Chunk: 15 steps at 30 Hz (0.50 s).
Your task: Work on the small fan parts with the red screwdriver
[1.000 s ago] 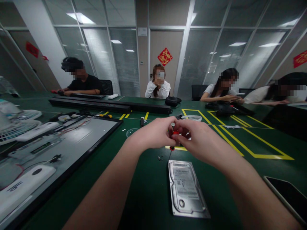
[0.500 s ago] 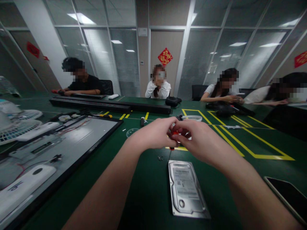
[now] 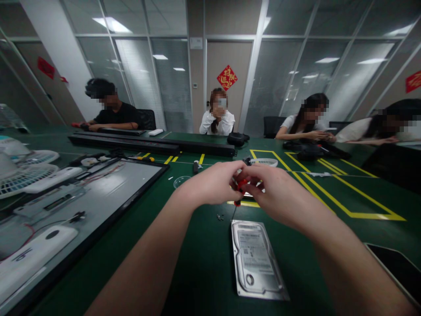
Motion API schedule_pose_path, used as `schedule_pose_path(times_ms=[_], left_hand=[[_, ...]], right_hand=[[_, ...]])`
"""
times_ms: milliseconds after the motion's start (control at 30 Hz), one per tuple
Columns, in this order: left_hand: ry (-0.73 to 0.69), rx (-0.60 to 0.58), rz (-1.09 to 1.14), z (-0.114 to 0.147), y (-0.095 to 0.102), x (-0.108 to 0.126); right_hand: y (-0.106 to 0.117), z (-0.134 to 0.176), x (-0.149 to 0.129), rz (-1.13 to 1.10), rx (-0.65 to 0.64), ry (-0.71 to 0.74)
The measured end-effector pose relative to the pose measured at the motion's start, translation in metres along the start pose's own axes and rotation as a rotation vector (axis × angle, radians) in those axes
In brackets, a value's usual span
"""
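Note:
A silver hard drive (image 3: 258,259) lies label side up on the green table in front of me. My left hand (image 3: 220,182) and my right hand (image 3: 271,186) meet above its far end, both closed on a red-handled screwdriver (image 3: 242,185). The thin shaft slants down, its tip at the drive's far left corner. Fingers cover much of the handle. Several tiny screws (image 3: 220,217) lie on the table just left of that corner.
At left lies a large panel (image 3: 131,180) with a white device (image 3: 42,252) on it; white fans (image 3: 29,177) stand beyond. A phone (image 3: 394,267) is at right. Long black bars (image 3: 151,144) cross the table's far side, where several people (image 3: 217,118) sit.
My right fingers have shifted and loosened a little around the screwdriver handle, so more of the red shows. The hard drive and my left hand stay in place.

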<state>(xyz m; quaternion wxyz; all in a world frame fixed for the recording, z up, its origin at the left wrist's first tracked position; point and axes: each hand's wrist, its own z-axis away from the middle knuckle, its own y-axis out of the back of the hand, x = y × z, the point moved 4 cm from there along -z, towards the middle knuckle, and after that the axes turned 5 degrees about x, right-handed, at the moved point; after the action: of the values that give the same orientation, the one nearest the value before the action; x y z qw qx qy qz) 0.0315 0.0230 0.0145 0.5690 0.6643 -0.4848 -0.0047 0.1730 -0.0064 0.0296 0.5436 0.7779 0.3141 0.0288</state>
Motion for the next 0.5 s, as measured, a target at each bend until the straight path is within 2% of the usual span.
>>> schedule_pose_path(times_ms=[233,500], left_hand=[[0.04,0.016,0.012,-0.0012,-0.0005,-0.0021],[-0.023,0.018,0.01,-0.002,-0.002,-0.0017]], right_hand=[[-0.001,-0.0001,-0.0004,-0.006,0.012,-0.02],[-0.0017,0.0003,-0.0039,-0.076,-0.012,0.023]])
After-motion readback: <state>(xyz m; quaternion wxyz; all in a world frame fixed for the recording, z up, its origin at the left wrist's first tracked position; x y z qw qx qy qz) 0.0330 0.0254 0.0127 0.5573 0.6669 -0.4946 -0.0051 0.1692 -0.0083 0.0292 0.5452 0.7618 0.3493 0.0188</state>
